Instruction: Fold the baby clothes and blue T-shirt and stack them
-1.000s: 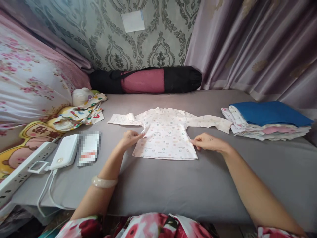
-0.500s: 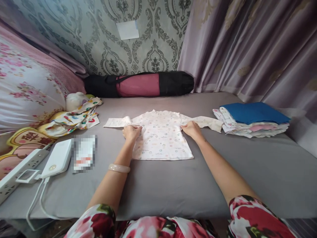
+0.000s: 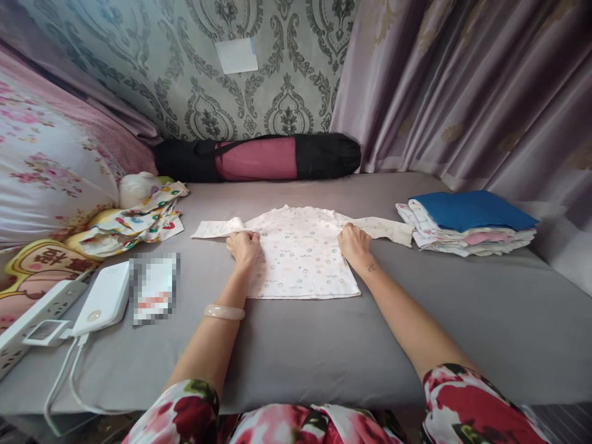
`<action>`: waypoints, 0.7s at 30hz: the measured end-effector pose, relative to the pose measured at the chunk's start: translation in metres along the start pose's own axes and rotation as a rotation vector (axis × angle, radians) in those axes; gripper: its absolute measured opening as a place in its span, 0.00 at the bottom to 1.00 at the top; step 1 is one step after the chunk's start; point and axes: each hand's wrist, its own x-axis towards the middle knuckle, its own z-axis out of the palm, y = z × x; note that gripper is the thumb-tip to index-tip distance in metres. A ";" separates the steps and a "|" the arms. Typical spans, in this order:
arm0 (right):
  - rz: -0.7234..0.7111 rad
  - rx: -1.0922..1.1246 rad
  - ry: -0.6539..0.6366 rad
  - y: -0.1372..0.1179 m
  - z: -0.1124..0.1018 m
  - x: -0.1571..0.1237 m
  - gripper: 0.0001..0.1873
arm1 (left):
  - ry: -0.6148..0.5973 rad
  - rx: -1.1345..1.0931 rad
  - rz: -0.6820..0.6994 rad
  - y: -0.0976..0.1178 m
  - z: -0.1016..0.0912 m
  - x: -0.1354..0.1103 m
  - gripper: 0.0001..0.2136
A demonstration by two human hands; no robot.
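A small white long-sleeved shirt (image 3: 300, 253) with a faint print lies flat on the grey cover, its collar away from me and both sleeves stretched out sideways. My left hand (image 3: 243, 248) is closed at the shirt's left side, just under the sleeve, fingers pinching the cloth edge. On the opposite side my right hand (image 3: 355, 245) is closed on the shirt below the right sleeve. The fingertips of the right hand are partly hidden behind its knuckles.
Folded clothes with a blue piece on top (image 3: 474, 213) are stacked at right. A black and pink rolled bag (image 3: 256, 159) lies along the wall. At left are a power bank (image 3: 102, 296), a power strip (image 3: 39, 317), a blurred packet (image 3: 155, 288) and patterned cloth (image 3: 139, 219).
My right hand has shifted slightly up and its fingers have curled in more. My left hand has moved a little up and left. The shirt lies nearly as before.
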 end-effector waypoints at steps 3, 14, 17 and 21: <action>-0.048 -0.042 0.010 -0.003 0.003 -0.007 0.20 | 0.072 0.100 -0.009 0.009 -0.006 -0.010 0.14; 0.076 0.290 -0.143 0.037 0.006 0.023 0.21 | -0.280 0.016 0.660 0.066 -0.012 -0.056 0.11; 0.052 0.308 -0.198 0.035 0.007 0.021 0.19 | -0.535 -0.058 1.009 0.097 0.006 -0.093 0.09; 0.003 0.297 -0.219 0.031 0.003 0.016 0.16 | -0.591 0.007 1.099 0.120 0.021 -0.132 0.13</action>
